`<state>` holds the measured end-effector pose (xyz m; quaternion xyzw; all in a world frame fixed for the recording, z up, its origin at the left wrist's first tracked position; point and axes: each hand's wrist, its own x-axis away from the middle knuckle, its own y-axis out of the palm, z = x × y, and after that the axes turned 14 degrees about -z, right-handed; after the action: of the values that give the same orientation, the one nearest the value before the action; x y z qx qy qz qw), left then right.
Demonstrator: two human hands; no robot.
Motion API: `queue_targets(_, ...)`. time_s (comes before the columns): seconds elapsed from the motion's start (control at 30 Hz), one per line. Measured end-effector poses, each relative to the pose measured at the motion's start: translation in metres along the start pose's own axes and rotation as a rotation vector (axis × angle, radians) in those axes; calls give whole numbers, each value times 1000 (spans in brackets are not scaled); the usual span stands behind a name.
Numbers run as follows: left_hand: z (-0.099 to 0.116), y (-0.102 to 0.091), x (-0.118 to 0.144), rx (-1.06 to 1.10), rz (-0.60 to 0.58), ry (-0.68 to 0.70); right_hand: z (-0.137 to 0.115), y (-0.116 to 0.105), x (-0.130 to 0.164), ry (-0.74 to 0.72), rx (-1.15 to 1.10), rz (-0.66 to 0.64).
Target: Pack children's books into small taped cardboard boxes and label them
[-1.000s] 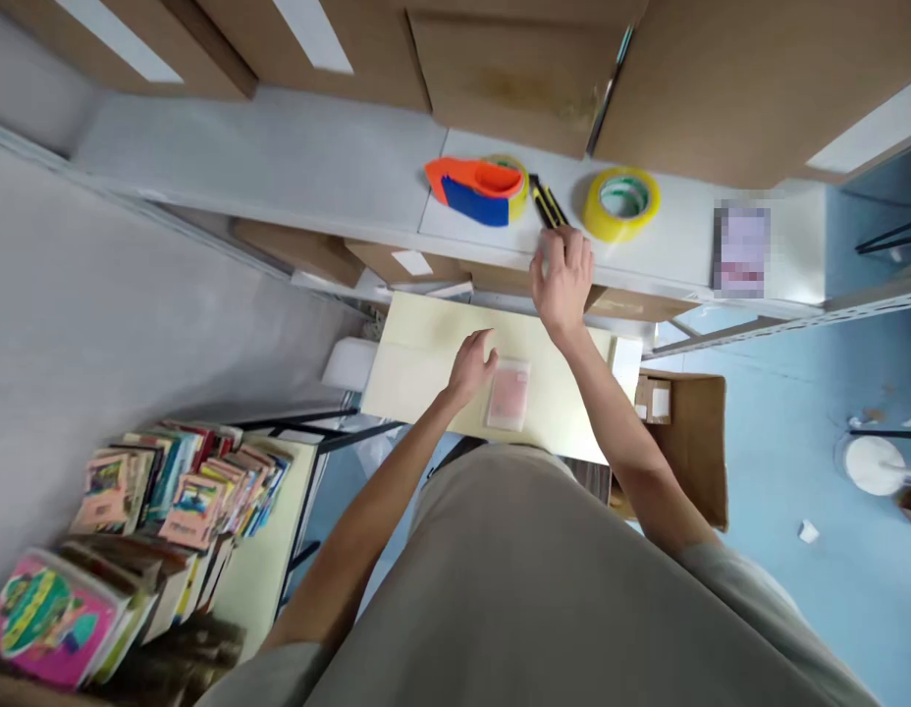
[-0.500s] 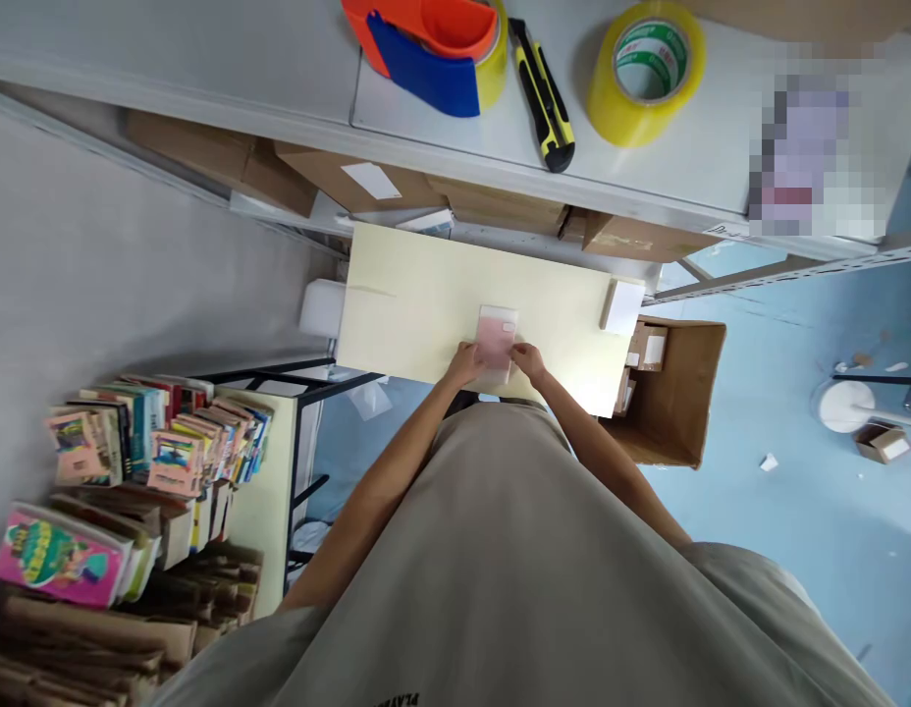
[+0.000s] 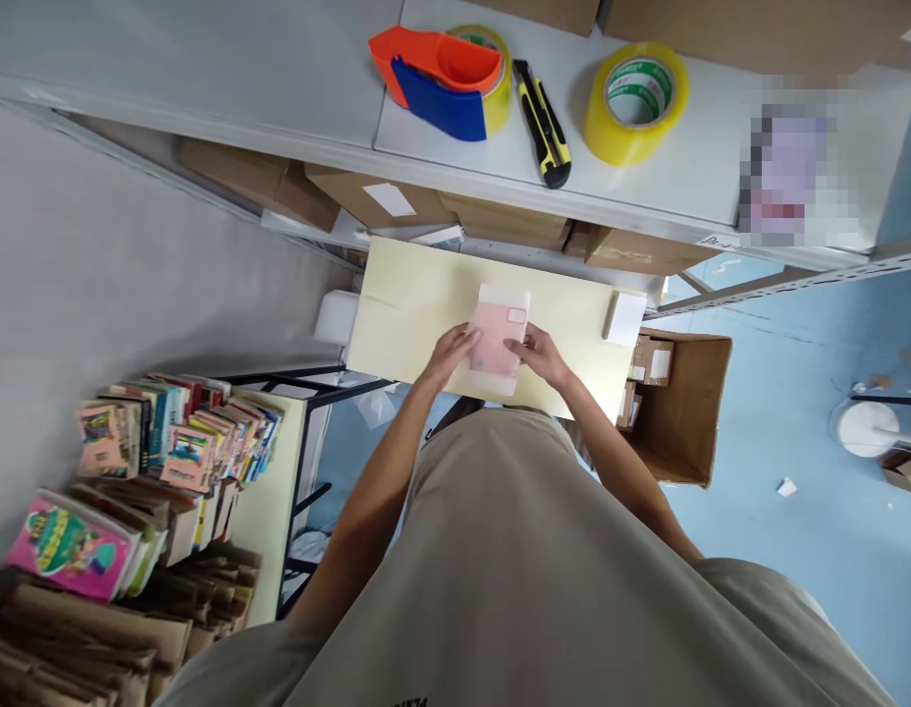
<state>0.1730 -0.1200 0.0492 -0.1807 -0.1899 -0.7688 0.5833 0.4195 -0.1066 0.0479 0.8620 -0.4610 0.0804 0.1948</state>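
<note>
Both hands hold a thin pink notebook (image 3: 498, 339) with pale, translucent-looking margins at top and bottom and a small white label near its upper right corner. My left hand (image 3: 453, 353) grips its left edge, the thumb lying on the front. On the right edge, my right hand (image 3: 541, 353) is closed in the same way, thumb over the cover. The notebook is above the near part of a cream tabletop (image 3: 418, 304), close to my body. Fingers behind the notebook are hidden.
A grey shelf ahead carries a tape dispenser (image 3: 445, 83), a utility knife (image 3: 544, 128) and a tape roll (image 3: 636, 103). A white box (image 3: 624, 316) sits at the table's right end. An open carton (image 3: 687, 403) stands beyond it. Stacked books (image 3: 183, 432) are at left.
The notebook has come up off the tabletop toward me and looks larger. My hands have shifted from its lower edges to a fuller grip on both sides. The view has moved slightly.
</note>
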Motion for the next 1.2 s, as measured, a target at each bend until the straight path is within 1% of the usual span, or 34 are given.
queue_targets(0.07,29,0,11,101,-52,39,-26,-8,11,-76,24,-15)
queue_targets(0.17,65,6,23,67,-20,91,-60,-16,21,-151,64,-29)
queue_targets(0.23,79,14,26,13,37,142,-74,-19,24,-179,76,-32)
queue_targets(0.3,85,22,26,-29,99,188,-81,-21,25,-184,67,-26)
queue_targets(0.37,85,29,25,-63,159,220,-79,-21,24,-177,43,-8)
queue_targets(0.5,78,40,24,-134,248,222,-67,-16,20,-166,15,38)
queue_targets(0.63,72,45,33,-182,318,278,-62,-8,20,-158,50,82)
queue_targets(0.7,71,43,40,-158,301,288,-62,-5,21,-153,71,90)
queue_targets(0.83,68,36,54,-105,209,237,-60,-1,22,-143,80,60)
queue_targets(1.0,63,32,67,-82,179,258,-50,8,14,-141,38,-5)
queue_targets(1.07,58,30,71,-76,204,252,-46,14,9,-122,39,-24)
queue_targets(1.1,55,29,72,-76,234,243,-44,17,6,-115,58,-8)
queue_targets(1.2,49,19,77,-110,366,204,-42,32,0,-129,185,156)
